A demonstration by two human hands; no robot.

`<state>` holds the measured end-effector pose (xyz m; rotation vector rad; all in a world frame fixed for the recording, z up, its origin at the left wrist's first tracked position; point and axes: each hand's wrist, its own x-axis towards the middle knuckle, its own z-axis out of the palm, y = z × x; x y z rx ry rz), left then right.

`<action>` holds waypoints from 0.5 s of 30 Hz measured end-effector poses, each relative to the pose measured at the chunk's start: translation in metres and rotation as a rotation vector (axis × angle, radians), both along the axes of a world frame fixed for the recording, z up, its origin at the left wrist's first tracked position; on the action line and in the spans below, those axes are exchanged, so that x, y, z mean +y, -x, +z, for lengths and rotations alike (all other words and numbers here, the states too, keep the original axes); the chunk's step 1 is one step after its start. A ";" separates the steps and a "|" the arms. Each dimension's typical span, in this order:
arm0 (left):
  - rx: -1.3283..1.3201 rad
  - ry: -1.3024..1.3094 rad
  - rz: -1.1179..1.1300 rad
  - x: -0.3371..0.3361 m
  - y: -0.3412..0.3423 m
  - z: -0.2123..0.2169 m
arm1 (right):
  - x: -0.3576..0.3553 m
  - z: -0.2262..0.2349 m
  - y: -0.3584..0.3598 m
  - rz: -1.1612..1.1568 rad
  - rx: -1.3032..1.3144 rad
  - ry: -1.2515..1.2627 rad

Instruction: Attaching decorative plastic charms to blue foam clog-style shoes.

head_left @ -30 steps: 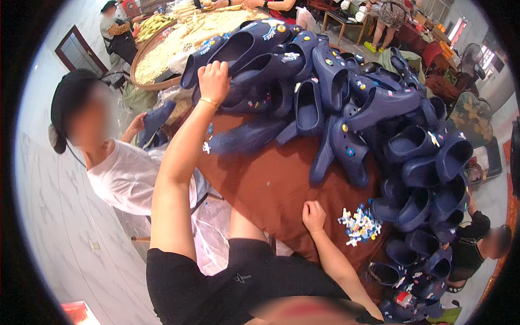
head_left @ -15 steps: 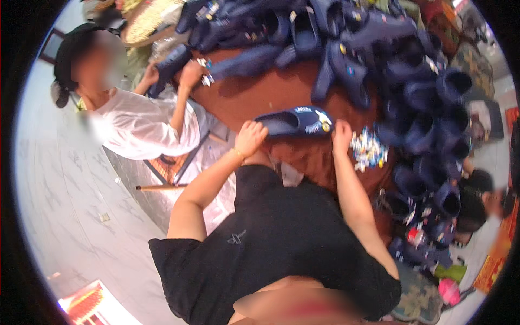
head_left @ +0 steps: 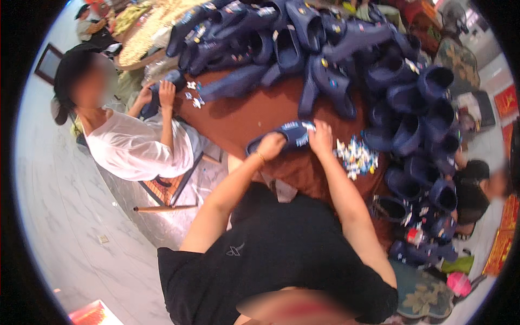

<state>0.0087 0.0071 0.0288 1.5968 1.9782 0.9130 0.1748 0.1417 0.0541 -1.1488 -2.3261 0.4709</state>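
A dark blue foam clog point(head_left: 295, 139) with pale printing on its upper lies across the brown-covered table in front of me. My left hand point(head_left: 272, 145) is closed on it at the foot opening, its fingertips reaching inside and hidden. At the toe, my right hand point(head_left: 322, 137) has its fingers closed on the front of the upper, largely covering the decoration there. Just right of that hand is a heap of small white, yellow and blue pieces point(head_left: 356, 157), apart from the clog.
Many dark blue clogs point(head_left: 403, 100) are piled along the table's far and right sides. At left, a seated person in white point(head_left: 143, 142) handles another clog, near a few small pieces point(head_left: 195, 97). A round woven tray point(head_left: 142, 43) stands far left; another person point(head_left: 474, 189) sits at right.
My left hand has shifted from the clog's heel end to its opening. My right hand has moved over the toe. The other person's clog has come lower, closer to their body.
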 end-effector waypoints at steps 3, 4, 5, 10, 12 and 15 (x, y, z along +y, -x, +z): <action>0.023 -0.066 0.009 0.000 -0.007 -0.001 | -0.010 0.017 0.018 -0.011 -0.348 0.089; 0.022 -0.046 0.019 -0.002 -0.008 0.001 | -0.010 0.022 0.024 -0.021 -0.427 0.126; 0.018 -0.065 0.025 -0.003 -0.009 0.002 | -0.010 0.025 0.028 -0.017 -0.457 0.148; 0.030 -0.036 0.057 -0.003 -0.010 0.002 | 0.000 0.033 0.042 -0.072 -0.515 0.163; 0.033 -0.046 0.080 -0.002 -0.010 0.000 | 0.006 0.037 0.043 -0.062 -0.533 0.200; 0.032 -0.028 0.097 -0.001 -0.011 -0.002 | 0.014 0.043 0.038 -0.022 -0.544 0.262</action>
